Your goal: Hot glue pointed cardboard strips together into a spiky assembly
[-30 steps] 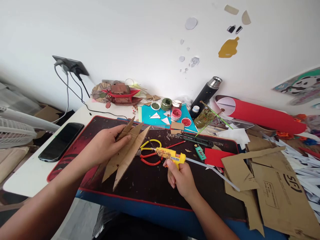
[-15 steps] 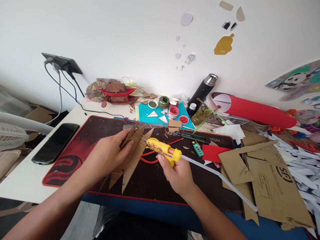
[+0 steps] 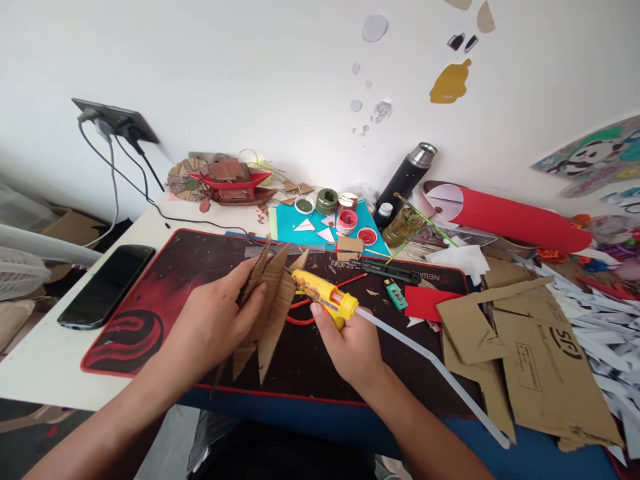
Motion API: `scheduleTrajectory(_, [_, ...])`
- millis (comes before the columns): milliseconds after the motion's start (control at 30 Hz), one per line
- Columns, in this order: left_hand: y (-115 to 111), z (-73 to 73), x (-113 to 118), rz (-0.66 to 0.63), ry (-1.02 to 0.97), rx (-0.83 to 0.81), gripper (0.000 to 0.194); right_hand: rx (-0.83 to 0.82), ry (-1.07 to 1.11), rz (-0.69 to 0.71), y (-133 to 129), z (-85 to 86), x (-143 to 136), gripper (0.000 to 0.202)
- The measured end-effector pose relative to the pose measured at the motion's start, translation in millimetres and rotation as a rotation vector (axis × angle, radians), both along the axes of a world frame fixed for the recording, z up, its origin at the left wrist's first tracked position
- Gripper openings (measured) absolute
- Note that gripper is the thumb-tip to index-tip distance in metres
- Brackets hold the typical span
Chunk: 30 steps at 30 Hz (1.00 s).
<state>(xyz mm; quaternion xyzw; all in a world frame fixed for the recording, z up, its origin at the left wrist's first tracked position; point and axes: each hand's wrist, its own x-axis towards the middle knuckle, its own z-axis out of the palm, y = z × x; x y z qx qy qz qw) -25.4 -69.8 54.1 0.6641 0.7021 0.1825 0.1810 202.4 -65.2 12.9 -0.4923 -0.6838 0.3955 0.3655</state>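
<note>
The left hand (image 3: 225, 313) holds a set of long, pointed brown cardboard pieces (image 3: 267, 310) above the black-and-red desk mat (image 3: 320, 360), its thumb pressed on the near face and the other fingers largely hidden behind; their exact closure cannot be told. The right hand (image 3: 353, 343) grips a yellow glue gun (image 3: 320, 293) speckled with brown residue, fingers curled around the handle and thumb along its side; the nozzle points at the cardboard, whether touching it cannot be told. A long translucent glue stick (image 3: 430, 357) extends from the rear of the gun, bending down toward the right. Partly behind the gun lie red-handled pliers (image 3: 300, 320). Farther back, open paint pots (image 3: 327, 201) stand at the blue sheet (image 3: 295, 227); flat brown cardboard scraps (image 3: 545, 373) lie to the right, and a black smartphone (image 3: 107, 287) rests left of the mat.
</note>
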Motion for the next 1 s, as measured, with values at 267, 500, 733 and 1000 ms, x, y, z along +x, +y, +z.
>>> scheduleTrajectory(267, [-1.9, 1.7, 2.4, 0.004, -0.103, -0.006, 0.052, 0.016, 0.047, -0.014, 0.8, 2.0, -3.4, 0.027])
scheduleTrajectory(500, [-4.2, 4.8, 3.8, 0.003, -0.208, -0.031, 0.054, 0.032, 0.02, -0.01, 0.7, 3.5, -3.9, 0.027])
scheduleTrajectory(733, [-5.9, 2.0, 4.6, 0.022, -0.21, -0.016, 0.058, 0.008, 0.012, -0.007, -0.6, 0.7, -4.3, 0.031])
scheduleTrajectory(1000, [-4.7, 3.0, 4.7, 0.017, -0.204, 0.016, 0.055, 0.025, -0.005, 0.001, -0.8, -1.9, -4.4, 0.032])
